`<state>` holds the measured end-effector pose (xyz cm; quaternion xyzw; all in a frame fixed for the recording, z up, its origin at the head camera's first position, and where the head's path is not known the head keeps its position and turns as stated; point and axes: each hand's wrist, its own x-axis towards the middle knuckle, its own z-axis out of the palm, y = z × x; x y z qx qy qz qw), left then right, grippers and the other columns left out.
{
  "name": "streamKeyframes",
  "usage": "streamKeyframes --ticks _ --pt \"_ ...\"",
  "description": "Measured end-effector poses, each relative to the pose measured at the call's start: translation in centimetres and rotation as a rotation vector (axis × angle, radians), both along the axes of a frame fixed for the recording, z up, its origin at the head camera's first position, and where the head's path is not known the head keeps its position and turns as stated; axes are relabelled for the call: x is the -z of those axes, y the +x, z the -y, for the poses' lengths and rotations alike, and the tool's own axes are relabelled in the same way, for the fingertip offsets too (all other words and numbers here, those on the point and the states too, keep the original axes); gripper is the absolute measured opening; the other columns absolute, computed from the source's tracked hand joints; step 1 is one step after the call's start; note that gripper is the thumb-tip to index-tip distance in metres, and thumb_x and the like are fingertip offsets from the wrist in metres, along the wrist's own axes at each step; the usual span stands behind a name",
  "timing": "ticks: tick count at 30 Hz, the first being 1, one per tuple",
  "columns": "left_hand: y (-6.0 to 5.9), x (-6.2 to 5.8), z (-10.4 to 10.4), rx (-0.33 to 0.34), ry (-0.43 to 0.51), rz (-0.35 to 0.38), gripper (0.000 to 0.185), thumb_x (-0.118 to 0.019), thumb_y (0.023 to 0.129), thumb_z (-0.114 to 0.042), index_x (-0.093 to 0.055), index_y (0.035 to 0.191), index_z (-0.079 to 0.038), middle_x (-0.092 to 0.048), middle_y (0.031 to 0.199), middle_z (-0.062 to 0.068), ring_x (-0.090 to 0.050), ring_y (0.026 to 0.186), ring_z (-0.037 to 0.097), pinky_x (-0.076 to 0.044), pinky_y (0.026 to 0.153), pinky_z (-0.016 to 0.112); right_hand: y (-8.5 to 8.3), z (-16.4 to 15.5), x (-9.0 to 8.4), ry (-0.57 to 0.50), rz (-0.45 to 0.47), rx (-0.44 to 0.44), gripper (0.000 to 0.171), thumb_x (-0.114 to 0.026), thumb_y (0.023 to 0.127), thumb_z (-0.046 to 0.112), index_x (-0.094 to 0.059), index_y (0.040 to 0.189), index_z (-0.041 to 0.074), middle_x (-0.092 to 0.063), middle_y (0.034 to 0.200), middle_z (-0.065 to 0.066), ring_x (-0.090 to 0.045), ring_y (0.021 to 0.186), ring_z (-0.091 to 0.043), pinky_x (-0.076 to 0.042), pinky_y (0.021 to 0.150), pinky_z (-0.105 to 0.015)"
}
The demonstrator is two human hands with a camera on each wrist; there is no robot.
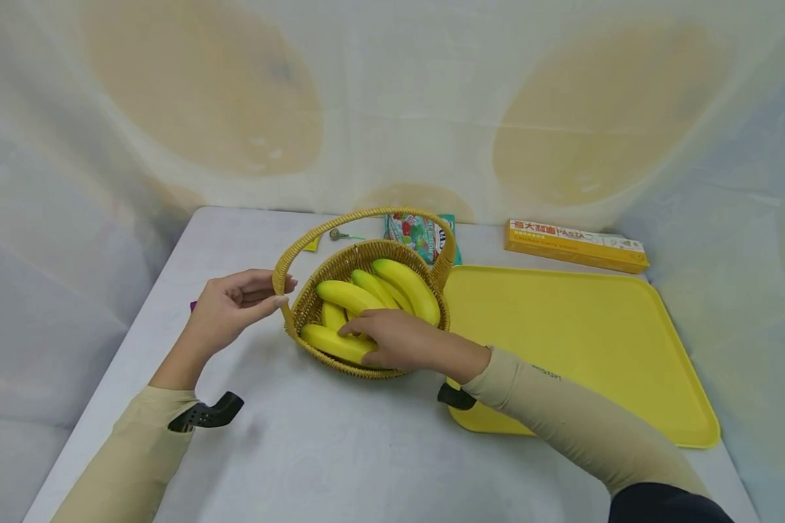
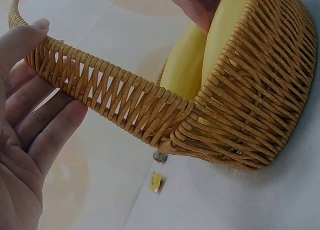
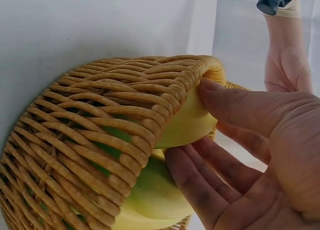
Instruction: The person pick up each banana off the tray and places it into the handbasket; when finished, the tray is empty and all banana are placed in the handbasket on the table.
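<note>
A wicker basket of bananas is held at its handle while the fruit is grasped.

The wicker basket is set on the grey table, just left of the yellow tray. Its arched handle is pinched at the left end by the left hand, with the thumb laid on top and the fingers curled beneath. The right hand is placed over the near rim, and the nearest banana of the bunch is gripped between its thumb and curled fingers. At the far edge of the table, a pasta box is seen to the right and a colourful packet behind the basket.
</note>
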<state>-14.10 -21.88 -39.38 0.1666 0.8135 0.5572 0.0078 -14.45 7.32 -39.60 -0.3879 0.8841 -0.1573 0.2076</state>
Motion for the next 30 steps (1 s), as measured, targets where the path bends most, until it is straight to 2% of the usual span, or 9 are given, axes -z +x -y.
streamKeyframes --ticks 4,9,15,22,25,27,30 --pt "0.0 0.0 0.0 0.0 0.002 -0.001 0.029 -0.075 0.095 -0.013 -0.071 0.122 -0.005 -0.073 0.12 0.011 -0.071 0.108 0.01 -0.056 0.092 0.021 0.1 -0.2 0.1 -0.024 -0.007 -0.004 0.047 -0.074 0.095 0.019 -0.061 0.14 0.015 -0.065 0.128 -0.001 -0.056 0.099 -0.013 -0.05 0.086 -0.026" --pt "0.0 0.0 0.0 0.002 0.01 -0.004 0.029 -0.075 0.094 -0.012 -0.071 0.122 -0.004 -0.073 0.12 0.012 -0.071 0.108 0.011 -0.056 0.092 0.022 0.2 -0.8 0.0 -0.081 -0.005 -0.001 0.044 -0.072 0.097 0.019 -0.062 0.14 0.015 -0.065 0.129 -0.002 -0.06 0.107 -0.015 -0.052 0.092 -0.029" --pt "0.2 0.0 0.0 -0.011 -0.005 0.004 0.03 -0.074 0.095 -0.013 -0.07 0.124 -0.005 -0.073 0.121 0.01 -0.071 0.108 0.011 -0.055 0.092 0.02 0.5 -2.4 -0.2 -0.17 0.007 0.019 0.04 -0.066 0.101 0.021 -0.063 0.139 0.011 -0.068 0.126 -0.006 -0.063 0.099 -0.02 -0.053 0.086 -0.031" --pt "0.3 0.7 0.5 0.011 -0.03 0.003 0.031 -0.07 0.099 -0.016 -0.069 0.129 -0.007 -0.072 0.124 0.009 -0.069 0.111 0.01 -0.053 0.095 0.018 1.6 -6.5 -0.4 -0.259 -0.02 0.134 0.035 -0.064 0.102 0.023 -0.066 0.134 0.011 -0.068 0.125 -0.005 -0.065 0.104 -0.018 -0.057 0.085 -0.037" --pt "0.4 1.4 1.2 -0.003 -0.098 0.005 0.033 -0.064 0.103 -0.021 -0.067 0.132 -0.008 -0.071 0.126 0.008 -0.066 0.114 0.008 -0.052 0.095 0.016 2.1 -9.0 -0.1 -0.311 -0.033 0.205 0.034 -0.064 0.102 0.022 -0.066 0.134 0.011 -0.068 0.124 -0.005 -0.064 0.103 -0.018 -0.058 0.086 -0.042" --pt "0.6 2.0 1.8 -0.039 -0.17 0.02 0.035 -0.061 0.105 -0.028 -0.066 0.134 -0.01 -0.071 0.127 0.005 -0.065 0.116 0.009 -0.052 0.096 0.018 2.3 -10.9 0.3 -0.329 -0.046 0.256 0.034 -0.064 0.103 0.023 -0.065 0.135 0.011 -0.068 0.125 -0.005 -0.064 0.104 -0.018 -0.057 0.088 -0.044" --pt "0.7 2.7 2.8 -0.124 -0.313 0.031 0.041 -0.059 0.104 -0.039 -0.066 0.135 -0.014 -0.069 0.13 0.004 -0.064 0.121 0.02 -0.054 0.1 0.034 2.3 -13.8 0.8 -0.304 -0.062 0.343 0.037 -0.063 0.103 0.026 -0.063 0.138 0.013 -0.065 0.129 -0.005 -0.063 0.112 -0.024 -0.055 0.092 -0.048"
